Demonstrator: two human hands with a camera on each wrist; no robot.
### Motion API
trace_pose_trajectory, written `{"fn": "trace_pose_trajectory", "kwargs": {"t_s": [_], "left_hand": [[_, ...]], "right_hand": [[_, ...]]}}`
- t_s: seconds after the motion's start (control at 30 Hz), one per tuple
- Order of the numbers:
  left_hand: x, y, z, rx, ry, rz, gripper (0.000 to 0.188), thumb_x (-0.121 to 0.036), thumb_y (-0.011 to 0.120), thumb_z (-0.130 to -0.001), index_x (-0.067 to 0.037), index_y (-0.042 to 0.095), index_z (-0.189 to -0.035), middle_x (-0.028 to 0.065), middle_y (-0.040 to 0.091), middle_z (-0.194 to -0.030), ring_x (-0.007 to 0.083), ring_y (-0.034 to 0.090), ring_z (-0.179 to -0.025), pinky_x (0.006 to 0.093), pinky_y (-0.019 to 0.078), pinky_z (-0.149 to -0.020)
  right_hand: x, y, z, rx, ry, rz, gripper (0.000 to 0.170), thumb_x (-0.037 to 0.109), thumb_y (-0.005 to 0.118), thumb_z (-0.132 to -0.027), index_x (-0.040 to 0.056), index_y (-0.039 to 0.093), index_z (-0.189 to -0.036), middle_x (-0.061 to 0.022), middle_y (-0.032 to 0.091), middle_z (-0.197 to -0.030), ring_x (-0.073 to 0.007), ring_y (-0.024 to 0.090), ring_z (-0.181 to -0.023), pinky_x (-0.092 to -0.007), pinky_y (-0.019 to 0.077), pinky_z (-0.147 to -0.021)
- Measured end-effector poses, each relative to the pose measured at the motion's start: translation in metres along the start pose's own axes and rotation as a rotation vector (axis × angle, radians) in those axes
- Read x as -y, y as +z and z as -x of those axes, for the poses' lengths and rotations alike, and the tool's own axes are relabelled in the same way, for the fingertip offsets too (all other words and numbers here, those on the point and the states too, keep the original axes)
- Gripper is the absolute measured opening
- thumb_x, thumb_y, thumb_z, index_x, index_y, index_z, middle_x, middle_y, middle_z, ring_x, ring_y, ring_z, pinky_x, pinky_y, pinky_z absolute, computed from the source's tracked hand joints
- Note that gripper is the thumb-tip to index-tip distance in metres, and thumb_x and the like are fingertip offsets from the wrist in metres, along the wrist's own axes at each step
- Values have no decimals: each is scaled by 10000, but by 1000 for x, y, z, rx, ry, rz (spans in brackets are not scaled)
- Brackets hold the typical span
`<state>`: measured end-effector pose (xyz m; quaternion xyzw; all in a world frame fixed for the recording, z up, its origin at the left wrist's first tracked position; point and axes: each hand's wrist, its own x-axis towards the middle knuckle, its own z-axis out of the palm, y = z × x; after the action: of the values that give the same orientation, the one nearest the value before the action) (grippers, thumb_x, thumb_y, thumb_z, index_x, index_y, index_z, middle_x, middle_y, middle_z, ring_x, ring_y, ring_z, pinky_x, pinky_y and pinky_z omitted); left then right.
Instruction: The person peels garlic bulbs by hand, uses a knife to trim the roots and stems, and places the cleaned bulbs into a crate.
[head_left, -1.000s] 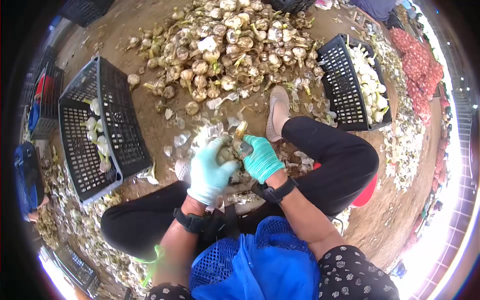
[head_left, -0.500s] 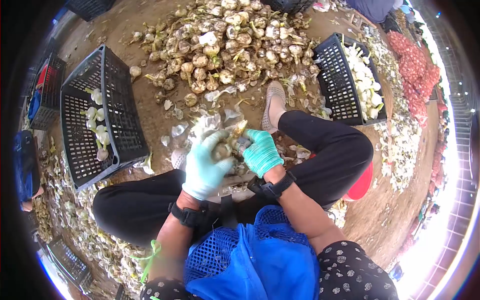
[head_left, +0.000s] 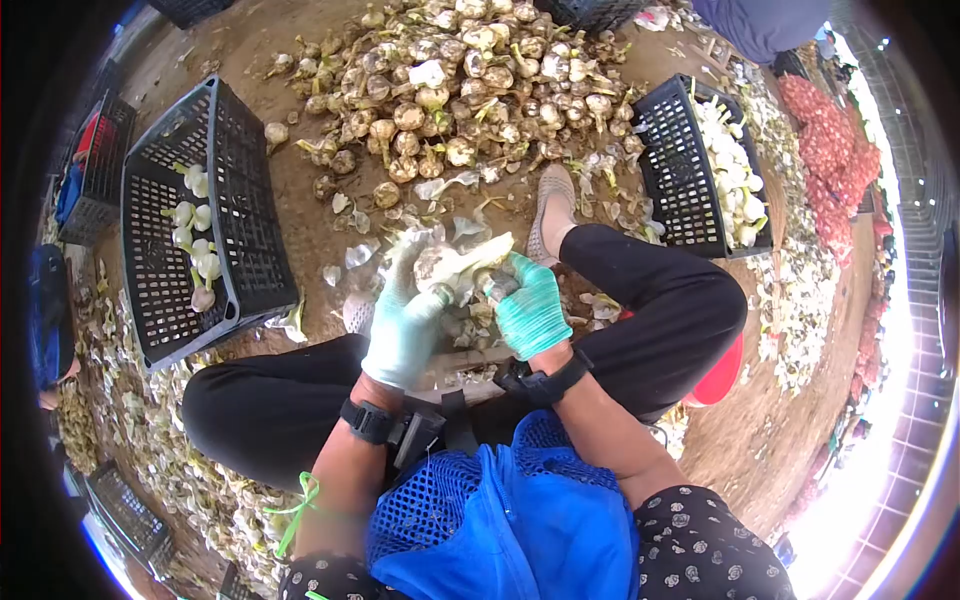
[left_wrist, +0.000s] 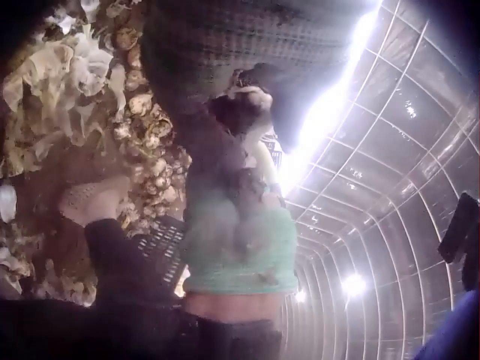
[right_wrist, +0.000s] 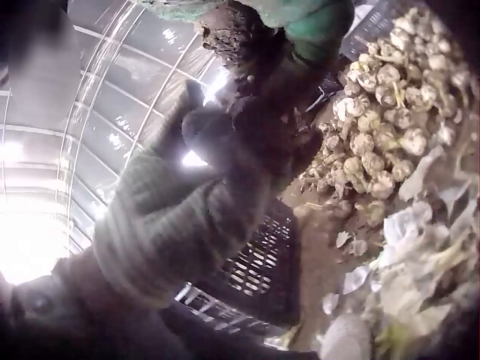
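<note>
A garlic bulb with a pale stem is held between the two gloved hands in the head view. My left hand, in a pale mint glove, grips the bulb from the left with the thumb across its near side. The right hand, in a green striped glove, has its fingers curled at the stem; something dark grey covers its thumb area. In the left wrist view the right hand faces the dark, shadowed left glove. In the right wrist view the left hand appears grey.
A heap of unpeeled garlic lies ahead. The black crate at left holds several cleaned bulbs; another crate at right is full of them. Loose skins litter the ground. Red mesh sacks lie at far right.
The bulb has turned in the left hand, so its stem now points right and looks paler. Both hands stay close together before the body.
</note>
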<state>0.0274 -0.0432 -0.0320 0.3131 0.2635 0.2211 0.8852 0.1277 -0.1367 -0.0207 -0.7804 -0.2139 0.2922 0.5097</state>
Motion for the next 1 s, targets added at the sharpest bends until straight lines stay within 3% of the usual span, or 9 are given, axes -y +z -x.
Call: {"fn": "trace_pose_trajectory", "kwargs": {"t_s": [0.23,0.3,0.33,0.5,0.67,0.73,0.77,0.87,1.0], "left_hand": [[-13,-6,-2,-203,-370,310,349,-276,473,-828,-44,441,-1087,64,524,-980,173,517,-881,298,434,-770],[-9,0,-3,-128,-32,-66,310,-182,475,-773,-34,437,-1043,65,504,-855,167,519,-688,259,436,-624],[-8,-2,-3,-70,56,-122,327,-139,498,-742,-29,435,-1045,51,511,-851,150,513,-731,250,411,-727],[-23,-7,-1,5,-9,7,474,-187,613,-673,-11,423,-1070,77,536,-878,164,533,-737,255,453,-613],[-30,-8,3,112,-153,78,495,-173,612,-652,-1,419,-1074,100,545,-831,180,553,-631,231,441,-439],[-27,-6,2,107,-159,10,503,-166,612,-651,-1,415,-1083,99,545,-842,181,555,-640,233,447,-448],[-26,-4,1,104,-164,-42,519,-150,620,-642,-4,411,-1094,97,546,-860,177,558,-661,234,455,-479],[-22,-1,1,89,-162,-157,571,-122,656,-613,-4,407,-1113,88,548,-902,160,562,-743,230,471,-584],[-24,-10,5,105,-266,0,591,-146,672,-602,29,405,-1100,98,551,-905,162,556,-752,234,469,-618]], "right_hand": [[18,-2,4,50,188,-234,214,71,587,-714,-51,535,-882,-29,550,-717,-72,474,-620,-214,403,-545],[9,1,4,86,78,-182,110,-38,491,-707,-58,532,-807,-34,542,-652,-49,412,-559,-208,356,-478],[9,2,5,85,81,-185,110,-38,491,-707,-58,532,-807,-34,542,-652,-49,412,-559,-208,356,-478],[6,-10,-8,-6,201,148,69,4,498,-722,-24,515,-783,-45,530,-657,-66,427,-548,-220,370,-469],[-25,-13,-27,-451,-547,816,119,110,476,-799,38,520,-883,-49,495,-729,-112,496,-604,-192,386,-467],[-1,-10,-25,-32,279,-831,188,120,514,-785,31,527,-950,-84,528,-779,-122,522,-622,-202,402,-476],[-4,-10,-18,60,-209,-237,255,99,553,-752,14,532,-992,-92,550,-719,-120,531,-595,-211,404,-476],[21,-10,-8,197,-175,203,207,71,574,-745,4,568,-941,-45,585,-703,-62,474,-565,-211,404,-509],[21,-16,-8,265,-113,184,225,37,563,-739,23,573,-964,-19,546,-627,-37,436,-505,-190,370,-454]]}}
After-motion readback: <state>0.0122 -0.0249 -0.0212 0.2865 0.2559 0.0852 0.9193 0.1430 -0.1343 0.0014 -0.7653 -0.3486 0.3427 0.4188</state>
